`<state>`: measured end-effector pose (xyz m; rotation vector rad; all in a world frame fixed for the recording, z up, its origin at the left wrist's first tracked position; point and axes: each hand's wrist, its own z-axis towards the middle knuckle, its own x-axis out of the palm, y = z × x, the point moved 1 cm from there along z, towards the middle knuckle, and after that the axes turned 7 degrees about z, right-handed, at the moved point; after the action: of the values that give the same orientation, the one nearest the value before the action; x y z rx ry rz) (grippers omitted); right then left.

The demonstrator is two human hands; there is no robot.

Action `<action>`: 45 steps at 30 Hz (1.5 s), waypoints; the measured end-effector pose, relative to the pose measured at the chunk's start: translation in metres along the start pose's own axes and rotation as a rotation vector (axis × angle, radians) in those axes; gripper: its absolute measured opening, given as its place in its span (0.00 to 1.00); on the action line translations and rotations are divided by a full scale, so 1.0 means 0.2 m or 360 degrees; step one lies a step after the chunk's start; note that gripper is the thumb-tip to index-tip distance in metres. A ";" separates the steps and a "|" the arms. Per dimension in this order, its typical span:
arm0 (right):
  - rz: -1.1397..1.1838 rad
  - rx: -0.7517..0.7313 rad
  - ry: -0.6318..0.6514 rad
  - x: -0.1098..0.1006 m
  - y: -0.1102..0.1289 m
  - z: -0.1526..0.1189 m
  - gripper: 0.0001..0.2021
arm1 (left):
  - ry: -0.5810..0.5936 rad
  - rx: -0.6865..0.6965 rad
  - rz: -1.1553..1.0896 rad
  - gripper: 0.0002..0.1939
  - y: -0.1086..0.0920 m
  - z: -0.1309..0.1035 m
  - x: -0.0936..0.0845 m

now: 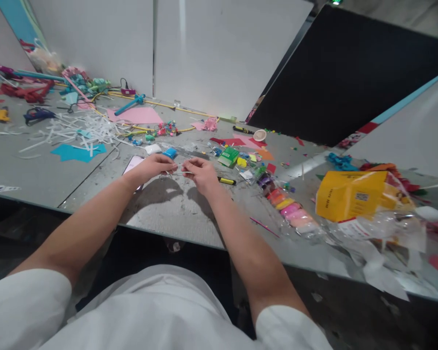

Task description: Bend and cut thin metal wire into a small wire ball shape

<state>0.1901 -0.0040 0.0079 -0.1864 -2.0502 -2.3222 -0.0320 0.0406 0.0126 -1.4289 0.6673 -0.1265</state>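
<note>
Fingers of our left hand (pixel 155 166) are pinched around a small clear thing (pixel 167 174), at the frame's centre, beside the blue packet (pixel 170 153). Our right hand (pixel 202 172) has its fingertips together too; what they hold, we cannot tell. We should pinch lightly, wrists steady.

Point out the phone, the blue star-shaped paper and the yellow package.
Phone (pixel 132 165): head view, upper part of its screen.
Blue paper (pixel 81 153): head view, middle of the sheet.
Yellow package (pixel 345 194): head view, printed front.
</note>
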 end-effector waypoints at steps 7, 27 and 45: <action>0.0350 0.0196 -0.0094 0.03 -0.10 -0.05 0.25 | 0.0142 -0.0111 -0.0085 0.32 0.02 0.00 0.01; -0.0095 0.0050 0.0172 -0.01 -0.12 -0.04 0.26 | 0.0299 -0.0224 -0.0086 0.29 -0.01 -0.04 0.04; -0.0899 -0.0772 0.0583 -0.09 -0.15 -0.06 0.27 | 0.0241 -0.0147 -0.0243 0.20 -0.02 -0.05 0.04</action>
<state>0.2032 -0.0137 -0.0242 0.8465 -1.4661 -2.8450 -0.0293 0.0285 0.0133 -1.5698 0.6947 -0.3299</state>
